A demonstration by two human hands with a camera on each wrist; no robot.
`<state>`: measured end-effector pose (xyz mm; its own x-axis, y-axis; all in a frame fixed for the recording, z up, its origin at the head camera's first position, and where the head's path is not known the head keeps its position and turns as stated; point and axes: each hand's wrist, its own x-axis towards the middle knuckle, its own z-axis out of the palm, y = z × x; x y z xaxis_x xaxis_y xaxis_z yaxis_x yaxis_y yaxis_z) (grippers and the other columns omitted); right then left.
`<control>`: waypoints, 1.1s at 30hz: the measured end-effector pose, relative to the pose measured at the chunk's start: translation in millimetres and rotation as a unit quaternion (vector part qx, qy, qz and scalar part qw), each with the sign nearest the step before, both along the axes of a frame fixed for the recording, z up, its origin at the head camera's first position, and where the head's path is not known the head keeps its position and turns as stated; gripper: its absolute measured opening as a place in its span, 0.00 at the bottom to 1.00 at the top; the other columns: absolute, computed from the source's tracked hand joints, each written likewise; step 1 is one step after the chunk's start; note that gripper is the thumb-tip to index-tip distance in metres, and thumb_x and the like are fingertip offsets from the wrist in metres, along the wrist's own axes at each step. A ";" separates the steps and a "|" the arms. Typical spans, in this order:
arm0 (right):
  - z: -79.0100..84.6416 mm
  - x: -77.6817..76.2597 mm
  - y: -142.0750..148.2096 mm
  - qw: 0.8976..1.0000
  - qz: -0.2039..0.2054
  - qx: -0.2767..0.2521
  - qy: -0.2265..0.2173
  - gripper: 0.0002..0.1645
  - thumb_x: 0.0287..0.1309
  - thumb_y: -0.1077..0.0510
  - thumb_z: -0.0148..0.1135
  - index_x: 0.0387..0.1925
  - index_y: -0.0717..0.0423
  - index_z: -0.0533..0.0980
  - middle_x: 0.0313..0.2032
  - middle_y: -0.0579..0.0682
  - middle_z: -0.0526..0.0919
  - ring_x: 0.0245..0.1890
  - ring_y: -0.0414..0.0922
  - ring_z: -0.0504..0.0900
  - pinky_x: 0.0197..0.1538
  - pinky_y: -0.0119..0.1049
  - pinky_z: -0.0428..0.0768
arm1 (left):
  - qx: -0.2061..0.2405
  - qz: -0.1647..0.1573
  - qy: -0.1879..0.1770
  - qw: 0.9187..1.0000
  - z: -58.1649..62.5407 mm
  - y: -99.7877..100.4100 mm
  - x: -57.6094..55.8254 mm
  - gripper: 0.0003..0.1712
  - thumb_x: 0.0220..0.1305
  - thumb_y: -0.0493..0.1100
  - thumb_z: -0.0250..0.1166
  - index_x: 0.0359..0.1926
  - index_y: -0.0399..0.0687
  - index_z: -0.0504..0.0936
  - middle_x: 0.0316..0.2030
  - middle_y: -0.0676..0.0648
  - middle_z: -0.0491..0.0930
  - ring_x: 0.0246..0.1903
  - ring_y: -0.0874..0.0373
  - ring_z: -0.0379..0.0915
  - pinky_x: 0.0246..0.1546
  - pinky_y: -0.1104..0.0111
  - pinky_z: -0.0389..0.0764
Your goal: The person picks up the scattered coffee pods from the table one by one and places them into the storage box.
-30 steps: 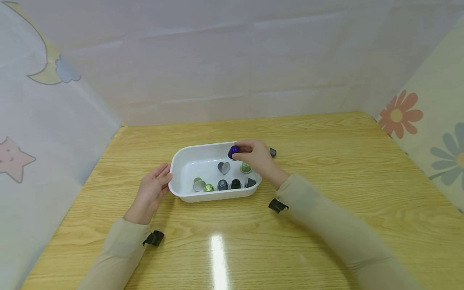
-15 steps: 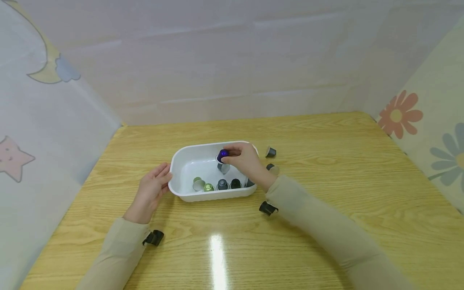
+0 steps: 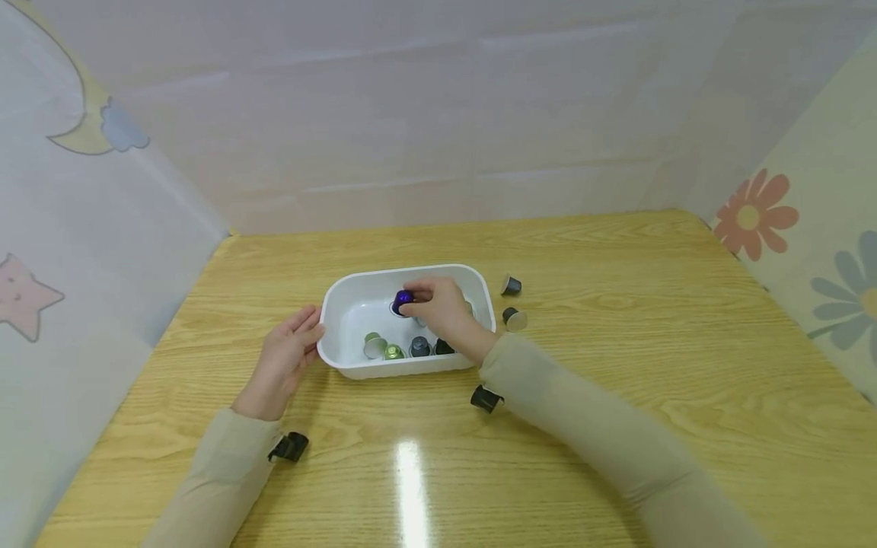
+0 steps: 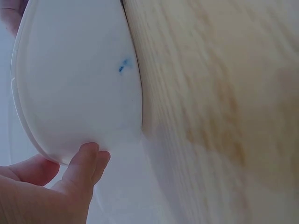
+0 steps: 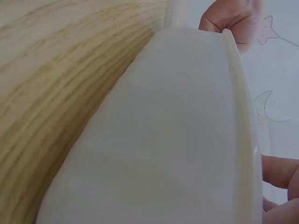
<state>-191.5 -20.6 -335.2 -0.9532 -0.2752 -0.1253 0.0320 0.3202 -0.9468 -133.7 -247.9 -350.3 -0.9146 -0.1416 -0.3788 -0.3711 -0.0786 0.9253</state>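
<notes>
A purple coffee capsule (image 3: pixel 402 301) is pinched between the thumb and fingers of my right hand (image 3: pixel 441 310), over the inside of a white plastic tray (image 3: pixel 349 371). My left hand (image 3: pixel 284 361) grips the tray's left end at the rim; in the left wrist view its fingers (image 4: pixel 83 163) lie against the outer wall. Inside the tray are a pale green capsule (image 3: pixel 374 345), a bright green capsule (image 3: pixel 393 352), a grey capsule (image 3: pixel 420 347) and a black capsule (image 3: pixel 443 347). My right hand partly hides other capsules behind it. The tray wall blocks the right wrist view.
Two dark grey capsules lie on their sides right of the tray, a farther capsule (image 3: pixel 511 285) and a nearer capsule (image 3: pixel 514 319). The wooden table (image 3: pixel 617 304) extends around the tray. Printed cloth walls (image 3: pixel 411 137) stand behind and at both sides.
My right hand has carried the purple capsule leftward across the tray from its back right corner. Both capsules on the table have come into sight. The left hand keeps its place on the tray.
</notes>
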 end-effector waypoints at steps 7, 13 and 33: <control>-5.8 0.3 -9.5 0.999 -0.001 -0.028 -0.021 0.24 0.56 0.71 0.66 0.56 0.67 0.76 0.50 0.61 0.83 0.52 0.51 0.80 0.54 0.37 0.77 | -0.004 0.002 0.002 1.000 -0.7 0.2 -1.4 0.34 0.75 0.35 0.49 0.76 0.43 0.47 0.74 0.46 0.53 0.69 0.54 0.55 0.41 0.78 0.74; -9.7 0.7 -14.2 0.999 -0.005 -0.023 -0.030 0.24 0.57 0.71 0.65 0.57 0.67 0.75 0.50 0.61 0.82 0.53 0.51 0.80 0.54 0.37 0.77 | -0.005 0.003 0.002 1.000 -0.7 0.2 -1.5 0.34 0.75 0.35 0.49 0.76 0.42 0.47 0.73 0.46 0.53 0.69 0.54 0.56 0.41 0.78 0.74; -11.1 4.6 9.1 1.000 -0.006 0.002 -0.004 0.22 0.59 0.67 0.65 0.55 0.67 0.77 0.51 0.60 0.82 0.53 0.51 0.80 0.53 0.39 0.77 | -0.001 0.001 -0.001 1.000 0.4 0.9 1.0 0.34 0.76 0.35 0.48 0.77 0.45 0.46 0.74 0.47 0.52 0.67 0.54 0.59 0.47 0.77 0.73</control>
